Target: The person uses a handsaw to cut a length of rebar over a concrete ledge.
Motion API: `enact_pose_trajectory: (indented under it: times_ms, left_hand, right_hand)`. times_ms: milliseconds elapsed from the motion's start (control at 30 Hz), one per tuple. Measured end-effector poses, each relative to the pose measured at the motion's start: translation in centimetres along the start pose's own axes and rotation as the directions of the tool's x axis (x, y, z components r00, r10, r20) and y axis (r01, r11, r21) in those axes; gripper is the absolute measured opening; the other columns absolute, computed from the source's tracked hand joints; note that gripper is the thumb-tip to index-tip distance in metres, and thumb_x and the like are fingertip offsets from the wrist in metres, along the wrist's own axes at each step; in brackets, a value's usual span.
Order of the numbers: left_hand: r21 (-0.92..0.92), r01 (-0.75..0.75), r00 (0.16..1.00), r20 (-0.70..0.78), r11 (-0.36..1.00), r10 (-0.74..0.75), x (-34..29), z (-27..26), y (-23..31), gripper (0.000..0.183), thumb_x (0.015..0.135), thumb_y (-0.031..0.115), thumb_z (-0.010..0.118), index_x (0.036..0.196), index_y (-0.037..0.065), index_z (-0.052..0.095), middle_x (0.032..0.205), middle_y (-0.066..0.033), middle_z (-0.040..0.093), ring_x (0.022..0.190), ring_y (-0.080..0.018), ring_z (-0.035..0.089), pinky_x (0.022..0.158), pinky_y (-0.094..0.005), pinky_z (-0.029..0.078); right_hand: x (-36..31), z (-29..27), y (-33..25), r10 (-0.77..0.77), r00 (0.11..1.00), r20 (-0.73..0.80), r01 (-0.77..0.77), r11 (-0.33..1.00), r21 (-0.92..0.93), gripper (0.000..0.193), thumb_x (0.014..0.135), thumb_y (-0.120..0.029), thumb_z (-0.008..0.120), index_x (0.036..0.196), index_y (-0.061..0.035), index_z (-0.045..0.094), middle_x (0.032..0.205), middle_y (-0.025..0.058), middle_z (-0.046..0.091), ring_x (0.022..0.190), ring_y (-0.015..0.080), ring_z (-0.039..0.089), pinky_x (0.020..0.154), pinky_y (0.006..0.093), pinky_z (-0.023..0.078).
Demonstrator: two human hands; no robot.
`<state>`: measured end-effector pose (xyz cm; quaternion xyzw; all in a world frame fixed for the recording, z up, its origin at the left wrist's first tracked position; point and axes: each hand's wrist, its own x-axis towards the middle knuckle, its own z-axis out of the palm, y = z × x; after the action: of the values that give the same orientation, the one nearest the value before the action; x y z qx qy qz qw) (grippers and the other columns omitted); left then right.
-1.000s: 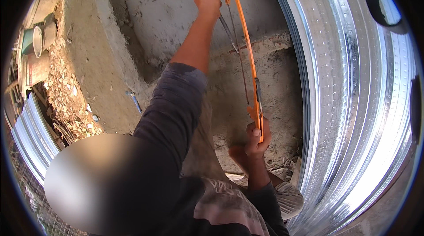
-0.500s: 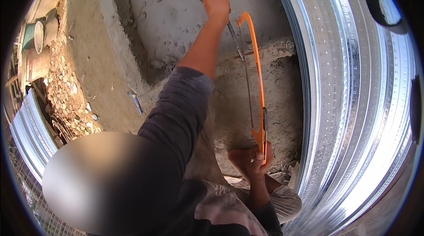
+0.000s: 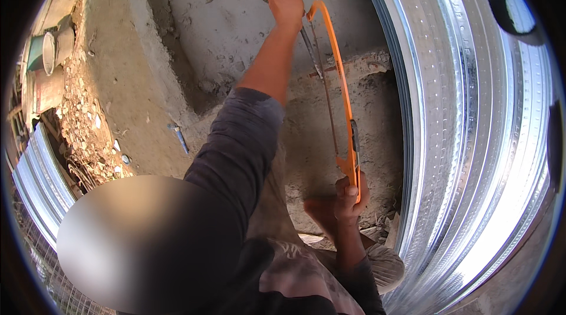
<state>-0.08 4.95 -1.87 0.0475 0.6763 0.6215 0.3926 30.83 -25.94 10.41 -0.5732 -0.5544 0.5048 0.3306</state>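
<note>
Closed around a thin grey metal rod (image 3: 309, 45) is my left hand (image 3: 286, 5), at the top middle. The rod slants down to the right, and its lower end lies at the blade of an orange hacksaw (image 3: 344, 82). My right hand (image 3: 351, 198), lower right of the middle, grips the hacksaw's handle. The saw's frame points away from me, with its blade on the left side, crossing the rod near its lower end. My fingers hide part of the handle and part of the rod.
Long ribbed silver metal sheets (image 3: 454, 138) run along the right. A raised concrete edge (image 3: 159, 49) stands at the left. A small blue-handled tool (image 3: 180, 138) lies on the concrete. Buckets (image 3: 50, 52) and rubble (image 3: 88, 132) are at the far left. A bare foot (image 3: 321, 215) is near my right hand.
My right hand has pushed the hacksaw forward, away from me, with the blade sliding along the rod. My left hand stays nearly in place on the rod.
</note>
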Motion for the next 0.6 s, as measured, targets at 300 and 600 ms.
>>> enact_pose_trajectory:
  times_ms: [300,600]
  left_hand:
    - [-0.034,0.056,0.998,-0.015,0.998,-0.057,-0.3,0.8,0.9,0.046,0.110,0.041,0.035,0.079,0.009,0.044,0.062,-0.0023,0.038,0.048,-0.0160,0.035,0.043,-0.0335,0.036]
    - [0.053,0.041,0.999,-0.012,0.998,-0.040,1.1,-0.7,0.2,0.054,0.109,0.048,0.039,0.080,0.004,0.049,0.067,-0.0075,0.051,0.050,-0.0186,0.048,0.045,-0.0381,0.041]
  right_hand:
    - [-2.8,-0.8,0.5,-0.100,0.994,-0.054,0.091,0.986,-0.143,0.055,0.105,-0.054,0.045,0.091,-0.0021,0.055,0.066,-0.0014,0.048,0.055,0.0067,0.041,0.051,0.0252,0.033]
    - [7.9,3.8,3.2,0.005,0.999,0.038,-0.009,0.994,0.106,0.051,0.106,-0.045,0.051,0.115,0.0037,0.065,0.073,-0.0009,0.051,0.064,0.0088,0.049,0.059,0.0266,0.040]
